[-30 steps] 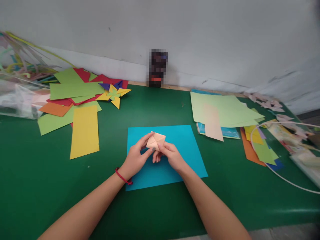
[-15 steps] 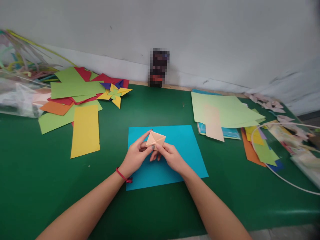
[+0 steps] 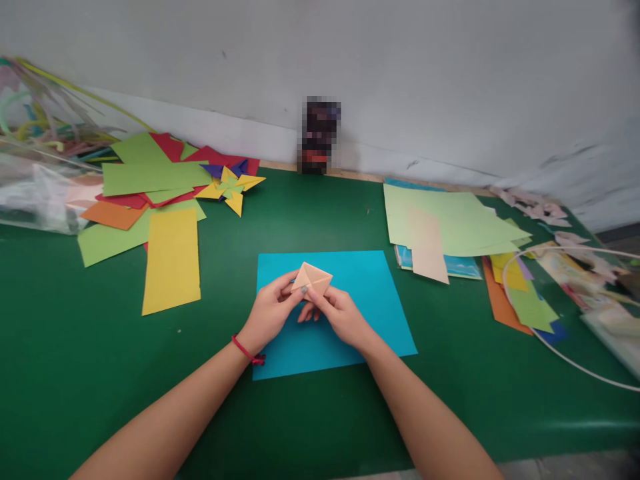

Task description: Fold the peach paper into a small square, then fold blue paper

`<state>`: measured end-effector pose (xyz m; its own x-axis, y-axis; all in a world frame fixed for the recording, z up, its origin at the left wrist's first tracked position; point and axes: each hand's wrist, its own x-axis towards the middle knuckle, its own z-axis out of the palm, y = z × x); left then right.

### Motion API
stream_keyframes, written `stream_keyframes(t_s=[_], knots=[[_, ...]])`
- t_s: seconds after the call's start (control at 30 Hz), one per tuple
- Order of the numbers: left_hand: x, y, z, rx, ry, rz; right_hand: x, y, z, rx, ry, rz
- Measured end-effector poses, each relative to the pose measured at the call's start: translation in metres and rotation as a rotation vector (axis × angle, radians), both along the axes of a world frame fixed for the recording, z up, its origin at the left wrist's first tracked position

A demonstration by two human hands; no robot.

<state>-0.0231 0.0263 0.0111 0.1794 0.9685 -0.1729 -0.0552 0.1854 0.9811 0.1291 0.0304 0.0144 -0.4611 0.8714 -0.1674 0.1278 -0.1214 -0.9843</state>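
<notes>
A small folded piece of peach paper (image 3: 314, 277), four-sided with creases meeting near its middle, is held up over a blue sheet (image 3: 350, 333). My left hand (image 3: 273, 303) is closed on its left side, thumb on the front face. From the lower right, my right hand (image 3: 340, 313) pinches it, with the thumb pressed on the lower part and other fingers curled beneath. Both thumbs lie close together at the lower edge. The fingers behind the paper are partly hidden.
Left lie a yellow paper strip (image 3: 173, 263), green and red sheets and a folded paper star (image 3: 231, 189). Pale green sheets (image 3: 450, 220) with a pale pink strip (image 3: 429, 247) lie right, near a white cord (image 3: 565, 353). A pixelated dark object (image 3: 320, 137) leans on the wall.
My thumbs have shifted slightly on the folded paper, the left one a little to the left and upward. Both hands still hold it in nearly the same place.
</notes>
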Motion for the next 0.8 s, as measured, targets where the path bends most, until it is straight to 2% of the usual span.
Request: stream_keyframes(t_s=[0.3, 0.63, 0.73, 0.8], knots=[[0.0046, -0.0029, 0.0036, 0.061, 0.099, 0.039, -0.0019, -0.0012, -0.0037, -0.017, 0.011, -0.029], [0.0004, -0.0023, -0.0003, 0.069, 0.174, 0.059, -0.0042, -0.0023, -0.0039, -0.023, 0.014, 0.045], [-0.0015, -0.0015, 0.0005, 0.061, 0.196, 0.067, -0.0004, -0.0023, -0.0028, -0.035, -0.034, 0.044], [-0.0021, -0.0008, 0.0021, 0.062, 0.204, 0.05, 0.0038, -0.0017, -0.0009, 0.004, -0.129, -0.002]])
